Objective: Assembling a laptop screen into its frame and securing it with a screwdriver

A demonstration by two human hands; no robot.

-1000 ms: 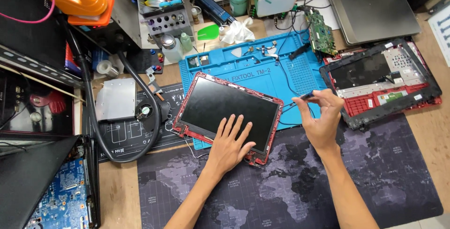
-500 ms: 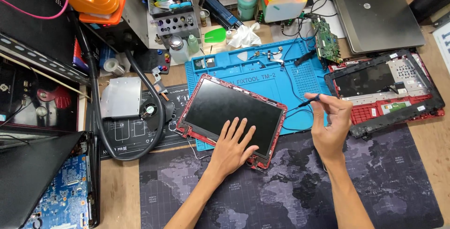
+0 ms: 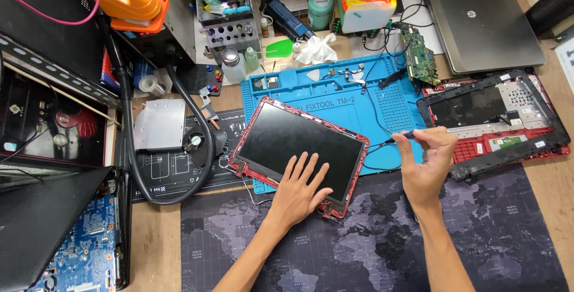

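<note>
A laptop screen panel (image 3: 287,139) with a red frame lies tilted on a blue silicone work mat (image 3: 335,97). My left hand (image 3: 297,191) rests flat on the panel's near right part, fingers spread. My right hand (image 3: 426,163) hovers just right of the panel, pinching a thin dark tool (image 3: 399,139) whose tip points left toward the panel's right edge. A thin black cable (image 3: 373,112) runs across the mat near that tip.
A red and black laptop base (image 3: 496,121) lies at the right, a green circuit board (image 3: 420,58) and a closed grey laptop (image 3: 478,17) behind it. A black hose (image 3: 128,148), a metal drive (image 3: 158,124), bottles and a tool rack (image 3: 230,29) crowd the left. A dark map-print mat (image 3: 382,250) covers the front.
The view has shifted slightly. My right hand with the tool has kept close to the panel's right edge, and my left hand has stayed flat on the panel.
</note>
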